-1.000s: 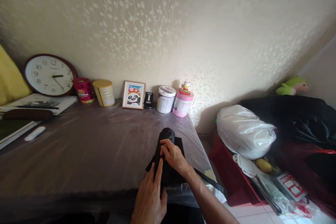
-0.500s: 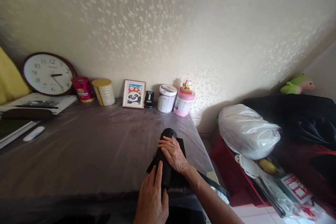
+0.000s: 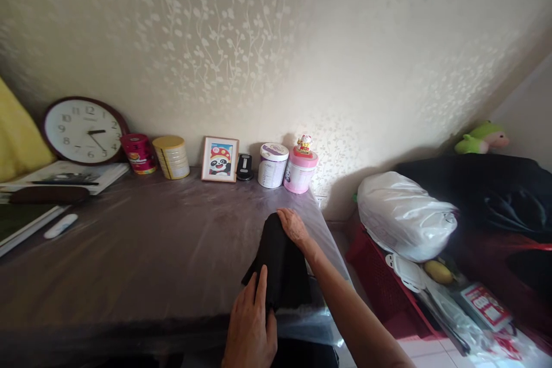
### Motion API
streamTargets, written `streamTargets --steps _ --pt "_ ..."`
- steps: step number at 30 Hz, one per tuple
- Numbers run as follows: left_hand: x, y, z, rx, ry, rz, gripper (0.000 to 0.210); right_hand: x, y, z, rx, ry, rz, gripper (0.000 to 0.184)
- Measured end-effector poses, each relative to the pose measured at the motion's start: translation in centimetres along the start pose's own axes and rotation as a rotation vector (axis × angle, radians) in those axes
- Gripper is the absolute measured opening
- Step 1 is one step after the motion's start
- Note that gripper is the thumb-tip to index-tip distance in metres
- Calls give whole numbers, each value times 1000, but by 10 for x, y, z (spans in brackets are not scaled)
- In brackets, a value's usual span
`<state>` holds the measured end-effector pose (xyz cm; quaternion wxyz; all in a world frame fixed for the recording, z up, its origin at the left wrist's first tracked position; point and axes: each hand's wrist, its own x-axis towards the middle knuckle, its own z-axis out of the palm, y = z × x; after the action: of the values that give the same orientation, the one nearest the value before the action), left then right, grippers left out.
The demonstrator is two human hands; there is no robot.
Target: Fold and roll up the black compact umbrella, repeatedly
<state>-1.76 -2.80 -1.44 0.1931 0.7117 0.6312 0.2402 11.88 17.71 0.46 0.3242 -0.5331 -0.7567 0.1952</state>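
A long black cloth bundle (image 3: 278, 264) lies on the table near its right end, its far end narrow and rounded. What is inside it cannot be seen. My left hand (image 3: 252, 319) holds the near end, its index finger stretched along the top and the thumb at the near edge. At the far right side, my right hand (image 3: 294, 227) has its fingers curled over the edge of the black cloth, which is drawn over the top in a smooth flap.
Along the wall stand a clock (image 3: 84, 129), a red can (image 3: 138, 154), a yellow-lidded can (image 3: 171, 157), a framed panda picture (image 3: 219, 159), and two tubs, one white (image 3: 273, 167), one pink (image 3: 299, 172). Books lie left. A red basket (image 3: 379, 282) with a white bag (image 3: 403, 215) stands right.
My right hand has moved from the top of the bundle to its far right edge. Black cloth now covers the rounded end and side. My left hand stays at the near end.
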Motion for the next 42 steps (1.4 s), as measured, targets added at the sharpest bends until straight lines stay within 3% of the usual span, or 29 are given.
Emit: streamTargets --steps 4,8,14,19,30,42 --pt "-1 -1 2 -6 16 10 66 -21 16 -27 45 96 207 27" --pt "-1 -3 5 -17 35 5 66 -54 27 -41 167 41 377 29" --pt "-1 -5 9 -41 100 35 64 -81 5 -41 326 -42 477 27" --pt "-1 -8 10 -57 120 57 64 -79 -14 -38 332 -122 460 35" --pt "-1 -11 14 -63 158 80 65 -74 -18 -23 481 -179 414 38" --pt "0 -8 11 -89 134 64 65 -78 -36 -23 638 -50 481 25"
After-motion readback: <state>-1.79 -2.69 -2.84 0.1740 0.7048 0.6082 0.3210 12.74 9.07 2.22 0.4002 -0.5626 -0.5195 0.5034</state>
